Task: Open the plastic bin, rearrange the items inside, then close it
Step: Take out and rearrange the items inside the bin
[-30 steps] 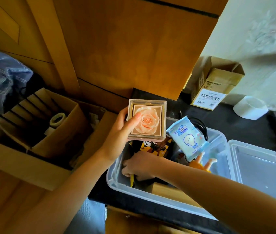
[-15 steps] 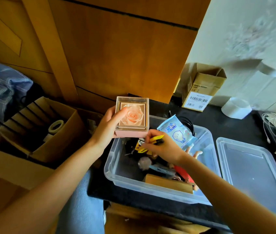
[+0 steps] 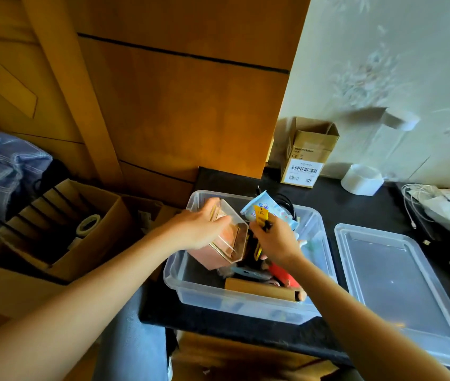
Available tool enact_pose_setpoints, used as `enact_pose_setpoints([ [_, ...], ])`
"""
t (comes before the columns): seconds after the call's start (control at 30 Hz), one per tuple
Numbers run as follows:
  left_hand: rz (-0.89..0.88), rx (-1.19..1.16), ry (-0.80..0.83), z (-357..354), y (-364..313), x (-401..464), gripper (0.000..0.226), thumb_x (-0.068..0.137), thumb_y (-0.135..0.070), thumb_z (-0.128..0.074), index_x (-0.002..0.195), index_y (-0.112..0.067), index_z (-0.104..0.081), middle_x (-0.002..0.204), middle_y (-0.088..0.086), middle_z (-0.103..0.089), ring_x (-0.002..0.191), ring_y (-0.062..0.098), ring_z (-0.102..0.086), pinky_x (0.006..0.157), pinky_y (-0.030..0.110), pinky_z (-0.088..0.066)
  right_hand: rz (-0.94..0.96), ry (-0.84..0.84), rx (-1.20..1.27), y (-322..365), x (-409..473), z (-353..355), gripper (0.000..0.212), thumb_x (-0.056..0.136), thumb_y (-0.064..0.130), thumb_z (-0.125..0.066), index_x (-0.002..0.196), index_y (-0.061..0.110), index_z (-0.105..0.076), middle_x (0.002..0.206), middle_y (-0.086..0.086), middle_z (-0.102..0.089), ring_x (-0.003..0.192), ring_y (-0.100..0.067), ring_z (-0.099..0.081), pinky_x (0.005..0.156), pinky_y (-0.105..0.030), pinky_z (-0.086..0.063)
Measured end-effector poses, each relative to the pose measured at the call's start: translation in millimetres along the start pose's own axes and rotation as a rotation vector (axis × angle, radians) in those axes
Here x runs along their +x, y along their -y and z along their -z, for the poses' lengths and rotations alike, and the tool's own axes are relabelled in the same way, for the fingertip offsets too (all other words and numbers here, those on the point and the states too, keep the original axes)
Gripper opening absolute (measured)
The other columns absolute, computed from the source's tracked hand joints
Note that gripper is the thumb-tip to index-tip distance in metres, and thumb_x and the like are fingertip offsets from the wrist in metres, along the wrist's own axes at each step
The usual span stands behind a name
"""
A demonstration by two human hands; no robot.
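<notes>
Where wallpaper (image 3: 383, 64) meets wood, black countertop (image 3: 342, 213).

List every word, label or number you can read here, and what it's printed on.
"Made in Vietnam": side of the small cardboard box by the wall.
Barcode label below it: digits too small to read.
Blue packet in the plastic bin: print blurred.
Yellow item in the right hand: markings unreadable.

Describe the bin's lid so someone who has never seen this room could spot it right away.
Start at the black countertop below the pale wall, where a clear plastic bin full of items stands open. The lid lies flat on the counter just to the right of that bin. It is a shallow, see-through rectangle with a raised rim and nothing on it, unlike the deep, cluttered bin beside it.
</notes>
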State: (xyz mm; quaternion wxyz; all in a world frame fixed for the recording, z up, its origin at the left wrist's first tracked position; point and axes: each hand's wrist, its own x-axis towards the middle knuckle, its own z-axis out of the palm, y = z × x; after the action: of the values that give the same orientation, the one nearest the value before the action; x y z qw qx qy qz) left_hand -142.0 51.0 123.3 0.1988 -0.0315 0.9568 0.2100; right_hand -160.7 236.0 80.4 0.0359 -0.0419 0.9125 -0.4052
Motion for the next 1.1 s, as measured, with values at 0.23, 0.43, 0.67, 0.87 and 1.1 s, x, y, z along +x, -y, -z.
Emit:
enact_pose_setpoints([
  [0.23, 0.065, 0.049, 0.261, -3.7, -16.3, 16.2, 0.066, 0.098, -0.054, -0.021, 0.151, -0.021, 0.001, 0.152, 0.014, -0.029, 0.131, 0.032, -0.04, 0.102, 0.044, -0.034, -0.004, -0.02, 0.03, 4.0, -1.2, 8.5, 0.015, 0.096, 0.028, -0.049, 0.083, 0.022, -0.054, 0.059, 0.009, -0.051, 0.059, -0.02, -0.059, 0.062, -0.038, -0.054],
  [0.43, 0.151, -0.13, 0.395, -0.2, -13.7, 25.9, 0.076, 0.088, -0.059, -0.05, 0.145, -0.02, -0.019, 0.136, 0.013, -0.049, 0.115, 0.028, -0.052, 0.093, 0.042, -0.046, -0.07, 0.117, -0.005, 11.3, -0.3, -1.8, 0.017, 0.095, 0.027, -0.048, 0.088, 0.015, -0.057, 0.073, -0.004, -0.06, 0.077, -0.033, -0.065, 0.074, -0.045, -0.056],
  [0.67, 0.112, -0.321, 0.66, 18.1, -4.1, 39.3, 0.036, 0.077, -0.028, -0.076, 0.104, -0.019, -0.054, 0.106, 0.01, -0.07, 0.102, 0.026, -0.066, 0.081, 0.043, -0.055, -0.104, 0.127, -0.019, 12.8, 1.6, -4.8, 0.02, 0.095, 0.028, -0.048, 0.099, 0.012, -0.059, 0.09, -0.01, -0.066, 0.079, -0.031, -0.066, 0.076, -0.045, -0.056],
  [0.87, 0.035, -0.097, 0.808, 19.8, -12.6, 53.3, 0.051, 0.082, -0.014, -0.072, 0.13, -0.012, -0.054, 0.122, 0.01, -0.064, 0.106, 0.021, -0.063, 0.087, 0.033, -0.053, -0.092, 0.143, -0.041, 13.5, 1.9, -4.4, 0.02, 0.096, 0.029, -0.048, 0.101, 0.013, -0.059, 0.097, -0.01, -0.068, 0.081, -0.03, -0.066, 0.077, -0.044, -0.056],
  [1.1, 0.133, -0.047, 0.878, 9.2, -11.8, 58.8, 0.057, 0.08, -0.016, -0.073, 0.131, -0.005, -0.051, 0.131, 0.015, -0.057, 0.121, 0.029, -0.055, 0.103, 0.043, -0.044, -0.083, 0.166, -0.008, 10.3, 2.3, -4.2, 0.017, 0.095, 0.028, -0.051, 0.098, 0.014, -0.059, 0.093, -0.012, -0.068, 0.079, -0.031, -0.067, 0.075, -0.045, -0.056],
])
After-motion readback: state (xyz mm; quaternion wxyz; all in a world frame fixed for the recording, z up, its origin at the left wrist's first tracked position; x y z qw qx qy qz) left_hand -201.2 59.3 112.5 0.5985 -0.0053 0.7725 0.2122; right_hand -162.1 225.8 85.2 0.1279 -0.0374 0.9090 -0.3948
